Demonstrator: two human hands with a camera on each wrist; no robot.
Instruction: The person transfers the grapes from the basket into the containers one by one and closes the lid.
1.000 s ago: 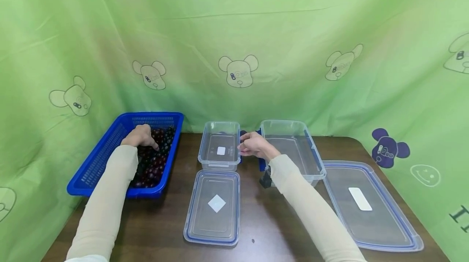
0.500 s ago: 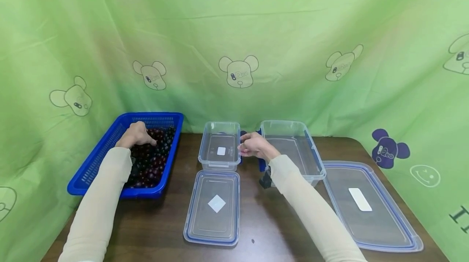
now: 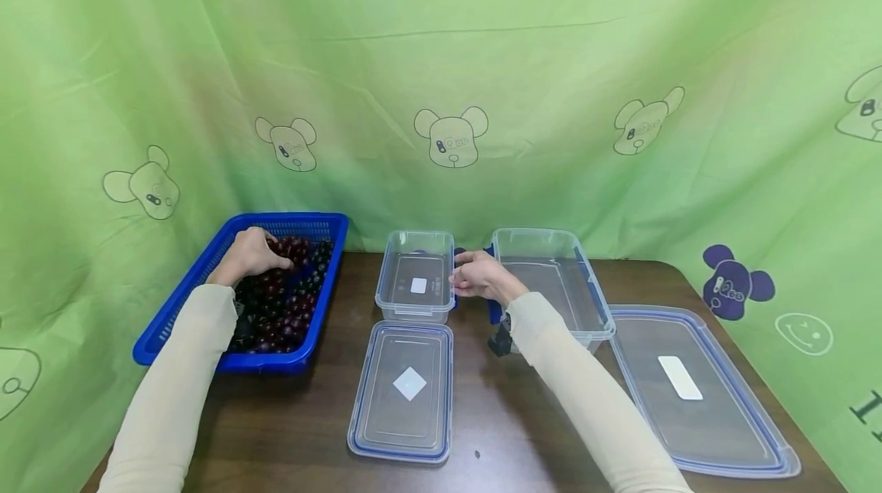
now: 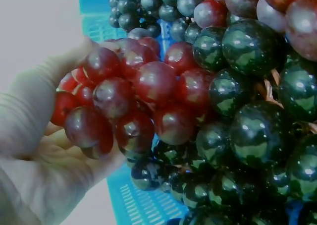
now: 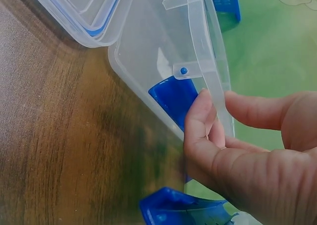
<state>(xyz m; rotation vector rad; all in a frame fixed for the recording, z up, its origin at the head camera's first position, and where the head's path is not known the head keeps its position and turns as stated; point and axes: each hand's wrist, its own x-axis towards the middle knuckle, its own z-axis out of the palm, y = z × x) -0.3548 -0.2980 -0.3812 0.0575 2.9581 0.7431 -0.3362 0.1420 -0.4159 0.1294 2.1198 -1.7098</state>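
Observation:
My left hand (image 3: 246, 254) is inside the blue basket (image 3: 265, 362) at the left of the table. In the left wrist view its thumb and fingers are curled round a bunch of red grapes (image 4: 143, 86). Dark green grapes (image 4: 252, 46) lie right beside that bunch. Further right, my right hand (image 3: 482, 275) pinches the right rim of the small clear food container (image 3: 412, 315), thumb on one side of the wall and fingers on the other. This container has no lid on it and a blue side clip (image 5: 173, 98) hangs down by the fingers.
A small lid (image 3: 406, 432) lies flat in front of the small container. To the right stands a larger clear container (image 3: 592, 334), with a large lid (image 3: 696, 435) lying beside it. A green printed curtain (image 3: 448, 41) hangs behind the table.
My left hand has moved left within the basket, and red grapes now show at its fingers. The right hand stays at the small container's rim.

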